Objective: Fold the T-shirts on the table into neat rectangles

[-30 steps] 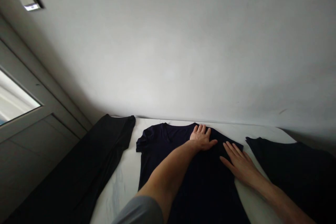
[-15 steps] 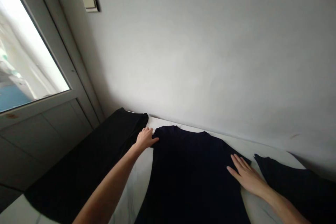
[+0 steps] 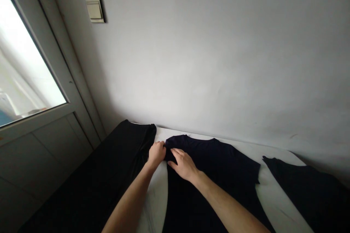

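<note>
A dark navy shirt [image 3: 218, 167] lies spread on a white marbled table [image 3: 157, 193], its neckline toward the wall. At the shirt's left sleeve edge, my left hand [image 3: 157, 153] is closed on the cloth. Close beside it, my right hand [image 3: 182, 164] rests on the shirt's upper left part with its fingers extended and the thumb apart.
A black garment [image 3: 109, 164] covers the table's left side. Another dark garment [image 3: 308, 185] lies at the right. Behind the table rises a pale wall [image 3: 205, 62] with a light switch [image 3: 94, 10]; a door frame with glass [image 3: 69, 107] stands at the left.
My right hand has moved left across the shirt, from its right sleeve to beside my left hand. The fingers of my left hand have closed on the sleeve edge. The view has shifted slightly.
</note>
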Action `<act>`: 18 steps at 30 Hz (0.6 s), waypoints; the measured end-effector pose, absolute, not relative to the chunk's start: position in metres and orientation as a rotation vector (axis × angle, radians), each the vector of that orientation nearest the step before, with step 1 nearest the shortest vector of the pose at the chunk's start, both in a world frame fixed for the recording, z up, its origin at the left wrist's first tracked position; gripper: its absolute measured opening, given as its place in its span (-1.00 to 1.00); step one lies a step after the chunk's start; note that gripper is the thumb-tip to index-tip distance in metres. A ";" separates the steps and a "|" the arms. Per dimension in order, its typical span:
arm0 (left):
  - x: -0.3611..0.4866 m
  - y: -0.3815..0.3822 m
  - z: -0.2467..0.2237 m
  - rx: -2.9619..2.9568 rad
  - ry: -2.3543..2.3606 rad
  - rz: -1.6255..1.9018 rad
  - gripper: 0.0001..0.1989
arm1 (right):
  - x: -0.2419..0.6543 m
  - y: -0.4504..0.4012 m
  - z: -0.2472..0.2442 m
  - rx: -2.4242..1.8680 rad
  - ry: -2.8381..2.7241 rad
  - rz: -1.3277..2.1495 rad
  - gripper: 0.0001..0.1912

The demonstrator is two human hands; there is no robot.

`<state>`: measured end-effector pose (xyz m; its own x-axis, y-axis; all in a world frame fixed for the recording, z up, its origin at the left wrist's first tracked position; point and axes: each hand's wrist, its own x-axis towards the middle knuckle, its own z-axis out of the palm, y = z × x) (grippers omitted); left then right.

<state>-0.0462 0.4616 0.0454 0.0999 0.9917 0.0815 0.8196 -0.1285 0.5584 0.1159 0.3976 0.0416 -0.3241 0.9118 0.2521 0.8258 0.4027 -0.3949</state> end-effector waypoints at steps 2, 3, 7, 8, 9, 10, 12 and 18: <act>-0.049 0.469 0.042 1.883 1.750 0.733 -0.77 | 0.103 0.403 0.026 -1.455 -2.183 0.275 -0.35; -0.050 0.473 0.040 1.819 1.727 0.785 -0.77 | 0.101 0.404 0.018 -1.445 -2.162 0.273 -0.31; -0.047 0.482 0.030 1.581 1.629 0.940 -0.75 | 0.105 0.402 -0.002 -1.448 -2.146 0.265 -0.24; -0.046 0.482 0.028 1.527 1.615 0.962 -0.74 | 0.106 0.401 -0.002 -1.453 -2.162 0.266 -0.24; -0.045 0.482 0.025 1.478 1.606 0.979 -0.74 | 0.107 0.400 -0.001 -1.460 -2.185 0.269 -0.25; -0.044 0.482 0.023 1.435 1.601 0.993 -0.75 | 0.107 0.399 0.002 -1.471 -2.213 0.277 -0.27; -0.045 0.482 0.021 1.377 1.613 1.007 -0.75 | 0.105 0.399 0.009 -1.502 -2.284 0.307 -0.30; -0.056 0.476 0.030 1.499 1.788 0.991 -0.76 | 0.100 0.397 0.021 -1.588 -2.422 0.418 -0.34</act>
